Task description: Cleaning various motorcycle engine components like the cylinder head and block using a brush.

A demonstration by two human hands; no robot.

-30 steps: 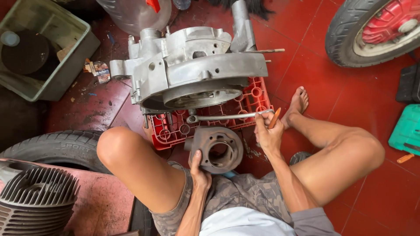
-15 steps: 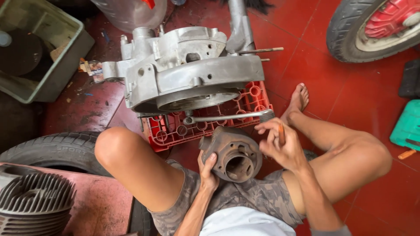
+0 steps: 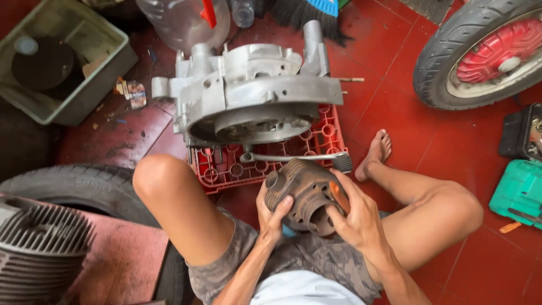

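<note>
**Kid:** Red floor tiles (image 3: 395,96) all over! What sits on them?

**Helper:** Let's use the big grey engine case (image 3: 254,93) as our marker. It rests on a red plastic crate (image 3: 316,138). Far to the left of it is a green bin (image 3: 68,85). Below and left of it lie a black tyre (image 3: 68,183) and a grey part with fins (image 3: 39,248).

**Kid:** And what is the person holding?

**Helper:** A rusty brown round metal part (image 3: 305,195). It is just below the engine case, above the person's lap, between the knees.

**Kid:** Which hand has it?

**Helper:** Both. The left hand (image 3: 272,212) is wrapped round its left side, thumb on top. The right hand (image 3: 354,217) is closed on its right side and also pinches something small and orange. I cannot tell what that is.

**Kid:** Which way does the part point?

**Helper:** Its open round end tips down toward the person. Its other end faces up toward the engine case, close to the silver lever (image 3: 293,158).

**Kid:** And far right of the engine case?

**Helper:** A wheel with a red middle (image 3: 480,56) and a green box (image 3: 519,192).
</note>
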